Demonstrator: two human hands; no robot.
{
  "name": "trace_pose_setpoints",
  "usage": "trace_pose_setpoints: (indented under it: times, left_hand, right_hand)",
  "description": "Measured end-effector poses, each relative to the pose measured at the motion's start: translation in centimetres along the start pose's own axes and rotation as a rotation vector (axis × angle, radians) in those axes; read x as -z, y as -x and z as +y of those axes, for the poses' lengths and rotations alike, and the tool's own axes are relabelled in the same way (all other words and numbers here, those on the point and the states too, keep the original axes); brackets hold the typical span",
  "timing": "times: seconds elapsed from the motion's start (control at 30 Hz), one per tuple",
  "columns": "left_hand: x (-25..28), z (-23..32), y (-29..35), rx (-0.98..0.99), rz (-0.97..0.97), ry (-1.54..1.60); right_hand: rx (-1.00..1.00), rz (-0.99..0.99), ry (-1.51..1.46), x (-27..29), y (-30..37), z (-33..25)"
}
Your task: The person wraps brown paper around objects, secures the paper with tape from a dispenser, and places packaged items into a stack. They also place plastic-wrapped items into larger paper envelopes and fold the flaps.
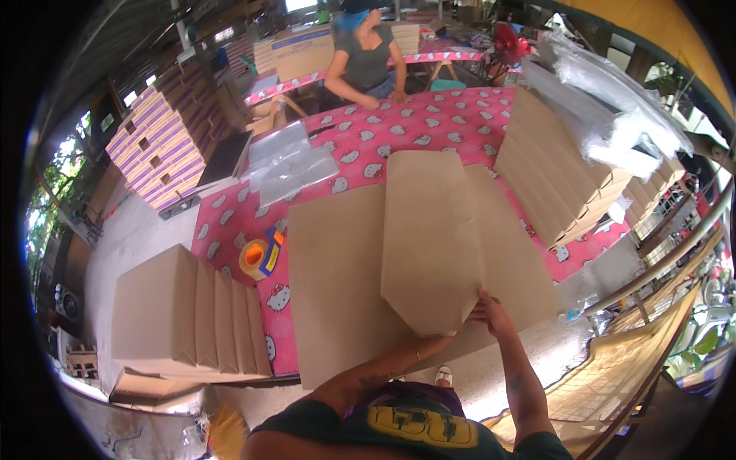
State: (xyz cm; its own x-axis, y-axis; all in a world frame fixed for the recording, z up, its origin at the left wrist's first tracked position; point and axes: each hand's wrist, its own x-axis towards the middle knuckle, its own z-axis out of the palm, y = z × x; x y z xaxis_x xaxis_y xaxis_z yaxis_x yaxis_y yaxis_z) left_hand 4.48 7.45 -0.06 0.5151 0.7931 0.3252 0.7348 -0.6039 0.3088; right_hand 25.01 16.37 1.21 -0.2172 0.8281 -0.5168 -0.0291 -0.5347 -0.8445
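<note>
A long brown paper-wrapped package [433, 230] lies on a large brown paper sheet [333, 284], its near end tapering into slanted folds. At the package's lower right corner, my right hand [488, 313] is closed on the paper edge, with the thumb along the side. My left hand [438, 345] reaches beneath the near end of the package; its fingers are hidden under the paper, so their state does not show. To the left of the sheet, a tape dispenser with a roll of tape [261, 254] rests on the pink patterned tablecloth [429, 126].
Brown wrapped packages [184, 314] stand in a row at the near left, and more [556, 169] at the right with clear plastic [606, 100] on top. Plastic sheets [291, 161] lie farther back. Stacked cartons [165, 138] rise at the left. Another person [368, 65] stands across the table.
</note>
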Motion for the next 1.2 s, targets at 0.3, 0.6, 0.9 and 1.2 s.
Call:
trace_pose_setpoints:
  times: [0.3, 0.6, 0.9, 1.2]
  left_hand:
    - [0.8, 0.1, -0.9, -0.111, -0.044, 0.124]
    - [4.2, -0.1, 3.8, 0.121, -0.165, 0.675]
    - [6.2, -11.2, 4.6, 0.963, 0.247, 1.571]
    - [5.2, -11.3, 2.1, 1.107, 0.046, 1.728]
  right_hand:
    - [0.025, 0.021, -0.226, -2.5, -0.3, 3.0]
    - [-0.129, -0.743, 0.335, -4.9, 10.2, -0.8]
    - [0.646, -0.362, 0.954, -16.5, 0.5, -9.2]
    - [0.707, -0.284, 1.238, -16.7, -5.4, -3.6]
